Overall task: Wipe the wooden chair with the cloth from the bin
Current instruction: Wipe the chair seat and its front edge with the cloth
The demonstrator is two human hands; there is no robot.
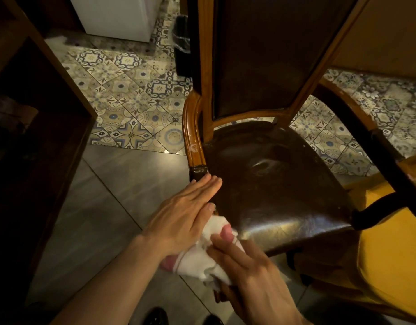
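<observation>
The wooden chair (194,127) stands before me, with a dark brown leather seat, a tall padded back and curved armrests. A white cloth (197,259) with a thin red stripe is bunched at the seat's front left corner. My left hand (183,214) lies flat with straight fingers along the seat's left edge, its palm over part of the cloth. My right hand (251,270) presses down on the cloth from the near side, fingers gripping it. The middle of the cloth is hidden under both hands.
A black bin (181,43) with a plastic liner stands on the patterned tile floor behind the chair. A dark wooden cabinet (38,113) fills the left. A white appliance (118,15) is at the back. A yellow surface (394,254) lies right.
</observation>
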